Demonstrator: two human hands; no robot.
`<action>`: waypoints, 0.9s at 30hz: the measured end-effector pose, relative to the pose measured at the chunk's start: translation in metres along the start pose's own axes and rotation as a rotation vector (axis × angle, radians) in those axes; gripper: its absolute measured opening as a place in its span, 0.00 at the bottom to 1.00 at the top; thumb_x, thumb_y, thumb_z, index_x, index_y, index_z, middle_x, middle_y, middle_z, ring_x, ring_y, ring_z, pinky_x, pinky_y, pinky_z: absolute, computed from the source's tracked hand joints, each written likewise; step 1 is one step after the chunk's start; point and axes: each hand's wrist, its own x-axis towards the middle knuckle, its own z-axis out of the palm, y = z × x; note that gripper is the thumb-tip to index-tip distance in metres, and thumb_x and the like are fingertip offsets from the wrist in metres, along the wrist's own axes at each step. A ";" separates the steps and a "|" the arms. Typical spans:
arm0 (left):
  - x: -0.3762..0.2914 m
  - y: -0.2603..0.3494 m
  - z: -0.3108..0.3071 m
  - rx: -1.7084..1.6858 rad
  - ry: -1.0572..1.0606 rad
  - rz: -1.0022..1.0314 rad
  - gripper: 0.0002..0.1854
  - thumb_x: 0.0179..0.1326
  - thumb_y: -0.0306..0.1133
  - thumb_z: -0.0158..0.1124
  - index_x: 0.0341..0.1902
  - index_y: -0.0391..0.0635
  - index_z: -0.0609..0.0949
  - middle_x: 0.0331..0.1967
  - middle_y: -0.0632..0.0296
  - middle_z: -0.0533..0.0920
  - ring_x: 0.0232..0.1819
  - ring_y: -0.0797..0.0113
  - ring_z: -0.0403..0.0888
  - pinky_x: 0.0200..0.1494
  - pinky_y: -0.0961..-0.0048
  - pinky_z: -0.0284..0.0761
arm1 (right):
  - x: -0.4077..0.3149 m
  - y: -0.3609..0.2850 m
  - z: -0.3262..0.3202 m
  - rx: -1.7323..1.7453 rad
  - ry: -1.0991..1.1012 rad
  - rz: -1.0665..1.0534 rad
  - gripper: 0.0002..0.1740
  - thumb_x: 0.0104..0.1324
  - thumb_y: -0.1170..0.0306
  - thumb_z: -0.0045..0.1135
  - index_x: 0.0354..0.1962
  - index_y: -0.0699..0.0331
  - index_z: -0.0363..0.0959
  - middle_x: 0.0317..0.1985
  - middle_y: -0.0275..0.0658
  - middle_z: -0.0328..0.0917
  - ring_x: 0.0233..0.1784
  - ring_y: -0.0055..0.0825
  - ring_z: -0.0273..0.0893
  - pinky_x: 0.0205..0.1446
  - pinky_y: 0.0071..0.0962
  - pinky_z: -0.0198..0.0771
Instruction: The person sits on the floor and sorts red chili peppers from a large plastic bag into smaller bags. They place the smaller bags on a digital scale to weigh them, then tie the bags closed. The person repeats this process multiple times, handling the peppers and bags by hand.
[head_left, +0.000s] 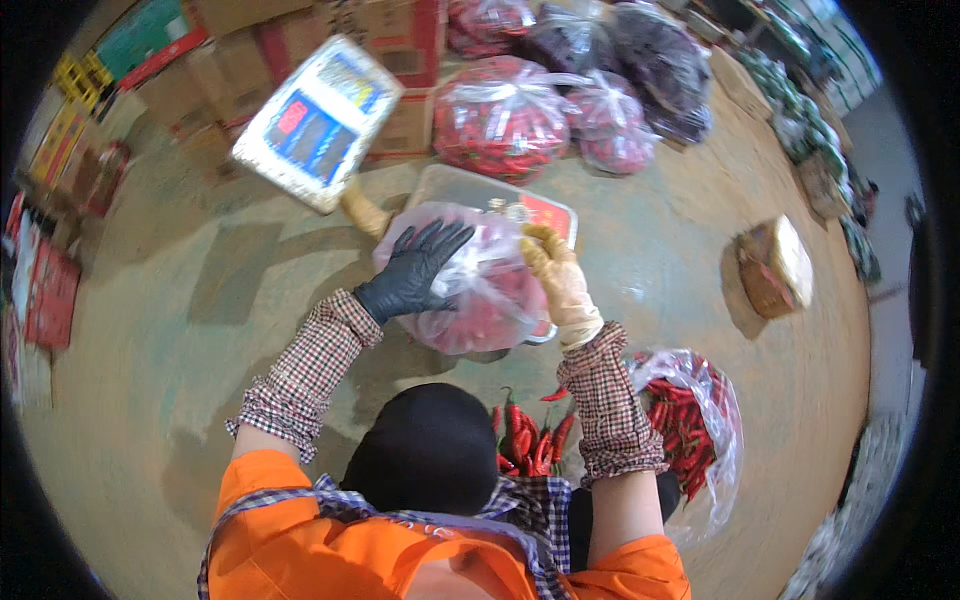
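A clear plastic bag of red chili peppers (499, 307) sits on the platform of a digital scale (450, 182), its plastic gathered at the top. My left hand (416, 266), in a black glove, lies over the bag's left side with its fingers spread. At the bag's right edge is my right hand (559, 274), in a tan glove, its fingers curled; whether they pinch any plastic cannot be told. The scale's display head (319, 124) stands at the upper left on a tan post (365, 210).
Loose red chilies (532, 439) lie before my body, and an open bag of chilies (686, 427) stands at right. Filled chili bags (501, 116) and dark purple bags (660, 56) stand behind the scale. Cardboard boxes (217, 75) are at upper left, a roll of tape-like material (776, 266) at right.
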 end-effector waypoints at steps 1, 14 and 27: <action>0.008 0.004 0.004 0.066 -0.065 0.040 0.45 0.35 0.50 0.67 0.61 0.55 0.62 0.54 0.54 0.67 0.55 0.53 0.63 0.57 0.58 0.53 | -0.010 -0.015 -0.004 -0.022 0.014 -0.009 0.15 0.60 0.66 0.49 0.42 0.66 0.68 0.31 0.31 0.69 0.34 0.17 0.63 0.41 0.18 0.61; 0.165 0.023 0.010 -0.316 -0.183 -0.069 0.20 0.39 0.39 0.66 0.38 0.43 0.77 0.28 0.51 0.78 0.30 0.53 0.77 0.32 0.62 0.70 | -0.194 -0.086 -0.113 -0.484 -0.098 -0.138 0.15 0.56 0.71 0.52 0.42 0.66 0.69 0.30 0.45 0.73 0.33 0.36 0.73 0.35 0.29 0.68; 0.489 0.038 -0.068 0.345 0.683 0.174 0.25 0.48 0.43 0.62 0.47 0.40 0.71 0.32 0.50 0.78 0.37 0.56 0.76 0.41 0.67 0.70 | -0.237 -0.120 -0.176 -1.054 -0.128 -0.058 0.26 0.46 0.65 0.61 0.45 0.60 0.67 0.28 0.36 0.69 0.28 0.33 0.68 0.28 0.31 0.64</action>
